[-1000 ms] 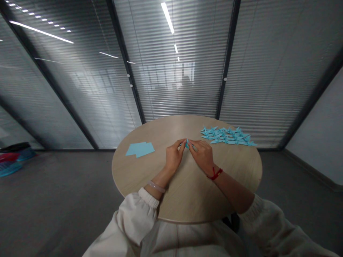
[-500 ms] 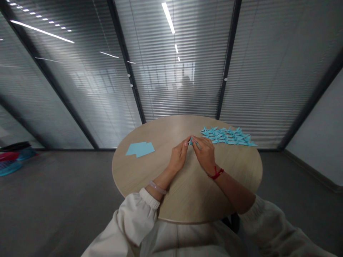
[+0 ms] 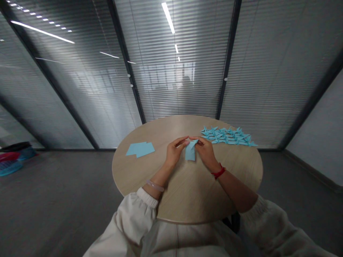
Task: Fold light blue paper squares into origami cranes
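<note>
Between my hands is a small folded piece of light blue paper (image 3: 190,151), its flat lower part hanging toward me. My left hand (image 3: 174,151) pinches its upper left edge with thumb and fingers. On the other side my right hand (image 3: 206,151) grips the upper right corner, and its fingertips hide part of the fold. Both hands are just above the middle of the round wooden table (image 3: 193,200). Several folded blue paper cranes (image 3: 227,136) lie in rows beyond my right hand.
Flat blue paper sheets (image 3: 140,149) overlap on the table's left side. A glass partition with blinds (image 3: 182,96) rises behind the table. Blue and red containers (image 3: 12,162) stand on the floor at far left.
The folded paper, mostly covered by my fingers before, now shows its flat lower part. My hands have tilted and moved slightly apart around it. Cranes and flat sheets stay put.
</note>
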Demonstrator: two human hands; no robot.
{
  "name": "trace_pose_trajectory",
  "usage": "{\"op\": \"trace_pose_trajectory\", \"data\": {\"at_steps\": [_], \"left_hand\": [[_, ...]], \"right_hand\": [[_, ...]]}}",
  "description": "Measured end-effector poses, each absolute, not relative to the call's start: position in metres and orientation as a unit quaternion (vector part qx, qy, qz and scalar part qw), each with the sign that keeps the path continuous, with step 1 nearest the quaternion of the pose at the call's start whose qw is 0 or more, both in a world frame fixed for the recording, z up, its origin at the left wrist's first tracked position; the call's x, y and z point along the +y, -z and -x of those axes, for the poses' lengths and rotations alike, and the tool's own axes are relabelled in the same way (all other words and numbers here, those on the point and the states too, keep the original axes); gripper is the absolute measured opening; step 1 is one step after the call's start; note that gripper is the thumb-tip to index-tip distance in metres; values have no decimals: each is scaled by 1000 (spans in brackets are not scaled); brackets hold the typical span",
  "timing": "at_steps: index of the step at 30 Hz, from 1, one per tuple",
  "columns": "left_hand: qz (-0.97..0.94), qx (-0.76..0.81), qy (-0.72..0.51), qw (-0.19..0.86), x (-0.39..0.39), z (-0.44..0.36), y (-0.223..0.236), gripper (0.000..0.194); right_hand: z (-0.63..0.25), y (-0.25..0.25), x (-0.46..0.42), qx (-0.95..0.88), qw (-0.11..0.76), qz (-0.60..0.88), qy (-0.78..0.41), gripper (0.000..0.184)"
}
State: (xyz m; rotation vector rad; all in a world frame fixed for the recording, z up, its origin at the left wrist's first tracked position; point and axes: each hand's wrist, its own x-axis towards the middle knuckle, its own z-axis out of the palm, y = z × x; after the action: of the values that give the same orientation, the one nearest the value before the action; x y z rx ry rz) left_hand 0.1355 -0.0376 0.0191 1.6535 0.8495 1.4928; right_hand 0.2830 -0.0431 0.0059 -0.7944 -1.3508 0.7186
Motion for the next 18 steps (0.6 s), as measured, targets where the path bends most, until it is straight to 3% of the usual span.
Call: {"op": "trace_pose_trajectory", "data": {"at_steps": [11, 18], "left_hand": [[-629, 369, -624, 280, -40, -132, -22, 24], [-658, 366, -621, 216, -46, -132, -24, 25]], "right_hand": [[-280, -10, -50, -603, 644, 342, -324, 43], [-280, -9, -45, -578, 666, 338, -329, 31]]}}
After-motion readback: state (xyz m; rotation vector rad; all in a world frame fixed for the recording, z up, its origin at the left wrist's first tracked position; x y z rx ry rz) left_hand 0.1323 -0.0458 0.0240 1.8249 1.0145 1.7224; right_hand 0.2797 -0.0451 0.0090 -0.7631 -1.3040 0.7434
